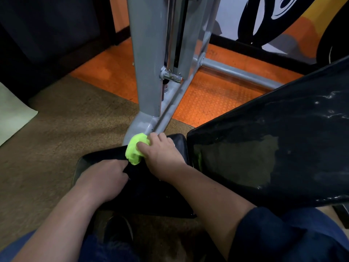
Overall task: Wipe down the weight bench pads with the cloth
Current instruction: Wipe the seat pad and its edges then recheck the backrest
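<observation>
A black seat pad (151,193) lies low in the middle of the head view. My right hand (162,156) presses a bunched neon-green cloth (135,150) onto the pad's far left edge. My left hand (103,179) rests on the pad's left side with its fingers curled against the surface, just below the cloth. A larger black back pad (273,148) rises tilted to the right, with wet streaks on its upper part.
A grey steel machine frame (147,72) stands right behind the seat pad, with a crossbar (236,71) running right. Orange studded floor mat (207,99) lies beyond and brown carpet (56,138) on the left. My shoe (118,233) is below the pad.
</observation>
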